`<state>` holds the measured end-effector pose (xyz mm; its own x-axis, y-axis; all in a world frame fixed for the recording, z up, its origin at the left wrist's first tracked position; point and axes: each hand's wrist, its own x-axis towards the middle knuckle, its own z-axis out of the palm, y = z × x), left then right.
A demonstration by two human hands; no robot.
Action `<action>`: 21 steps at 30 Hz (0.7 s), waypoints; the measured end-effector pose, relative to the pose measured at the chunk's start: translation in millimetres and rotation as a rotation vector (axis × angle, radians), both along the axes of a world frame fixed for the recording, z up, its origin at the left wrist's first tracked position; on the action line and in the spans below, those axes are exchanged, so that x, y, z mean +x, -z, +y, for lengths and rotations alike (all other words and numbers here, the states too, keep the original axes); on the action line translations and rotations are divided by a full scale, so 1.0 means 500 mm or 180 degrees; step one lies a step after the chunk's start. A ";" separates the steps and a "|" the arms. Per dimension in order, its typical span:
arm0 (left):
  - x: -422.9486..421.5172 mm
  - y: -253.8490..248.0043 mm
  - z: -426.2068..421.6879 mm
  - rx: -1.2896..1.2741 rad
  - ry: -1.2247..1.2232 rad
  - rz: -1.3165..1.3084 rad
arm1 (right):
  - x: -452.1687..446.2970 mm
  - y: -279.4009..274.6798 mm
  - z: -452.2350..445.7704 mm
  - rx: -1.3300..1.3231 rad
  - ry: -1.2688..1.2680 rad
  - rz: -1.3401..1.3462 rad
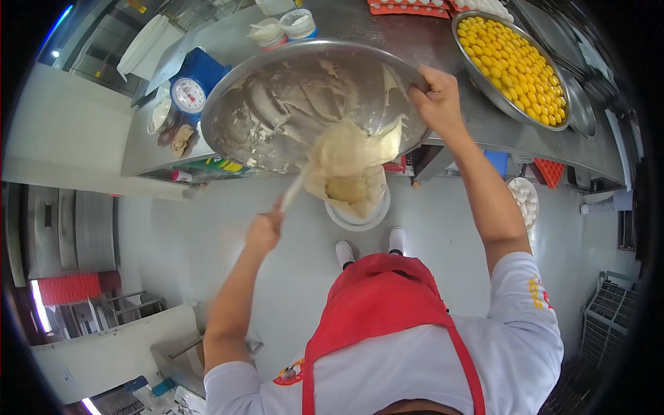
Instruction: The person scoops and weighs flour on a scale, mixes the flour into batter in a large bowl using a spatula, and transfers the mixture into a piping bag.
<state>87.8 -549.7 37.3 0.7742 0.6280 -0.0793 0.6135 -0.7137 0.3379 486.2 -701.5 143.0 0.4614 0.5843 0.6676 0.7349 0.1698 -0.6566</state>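
Observation:
A large metal mixing bowl (238, 90) tips toward me over the counter's front edge, its inside smeared with pale cream-coloured batter (356, 149). My right hand (437, 97) is closed around the bowl's right rim. In my left hand (264, 229) is the handle of a spatula (296, 188), its head blurred by motion and covered with batter at the bowl's lower lip. Below the lip, a white bucket (360, 221) with a pale bag-like liner (377, 190) stands on the floor. Some batter shows inside the liner.
At the right, a big bowl (477, 66) of egg yolks sits on the steel counter (408, 24). A blue scale (190, 93) and small tubs (297, 24) stand left and behind. Egg trays (408, 8) lie at the back; a container of eggshells (523, 197) is below right.

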 end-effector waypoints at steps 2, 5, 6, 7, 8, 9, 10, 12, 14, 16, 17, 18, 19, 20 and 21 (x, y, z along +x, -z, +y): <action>0.025 -0.005 -0.025 -0.0201 0.0420 -0.0336 | -0.003 -0.001 0.002 0.0140 -0.0020 0.0013; 0.052 -0.177 -0.023 0.0087 0.0543 -0.0080 | -0.005 -0.007 0.003 -0.0011 0.0042 0.0055; 0.062 -0.231 -0.015 0.0431 0.0662 -0.0086 | -0.006 -0.007 0.004 -0.0004 0.0050 0.0061; 0.082 -0.285 -0.008 0.0774 0.0783 -0.0097 | -0.005 -0.008 0.005 0.0056 -0.0053 0.0043; 0.116 -0.345 -0.012 0.1022 0.0731 0.0026 | -0.003 -0.008 0.006 0.0105 -0.0164 0.0026; 0.146 -0.406 -0.020 0.1259 0.0670 0.0146 | -0.007 -0.009 0.011 0.0089 -0.0169 0.0026; 0.172 -0.460 -0.038 0.1614 0.0663 0.0193 | -0.013 -0.011 0.016 0.0100 -0.0184 -0.0005; 0.223 -0.540 -0.088 0.1944 0.0650 0.0240 | -0.015 -0.013 0.021 0.0084 -0.0204 -0.0036; 0.262 -0.576 -0.130 0.2263 0.0439 0.1029 | -0.018 -0.013 0.023 -0.0014 -0.0135 -0.0377; 0.281 -0.483 -0.096 0.2258 0.1296 0.0555 | -0.029 -0.018 0.026 -0.0099 -0.0215 -0.0350; 0.285 -0.399 -0.081 0.2163 0.1442 0.0807 | -0.032 -0.021 0.029 -0.0143 -0.0267 -0.0338; 0.286 -0.334 -0.071 0.2070 0.1581 0.1056 | -0.034 -0.017 0.026 -0.0142 -0.0290 -0.0343; 0.269 -0.323 -0.055 0.2091 0.1558 0.1039 | -0.030 -0.014 0.022 -0.0228 -0.0260 -0.0362; 0.231 -0.320 -0.034 0.1767 0.1434 0.0830 | -0.029 -0.007 0.018 -0.0326 -0.0214 -0.0350; 0.199 -0.320 -0.024 0.1422 0.1304 0.0640 | -0.031 0.000 0.020 -0.0336 -0.0220 -0.0327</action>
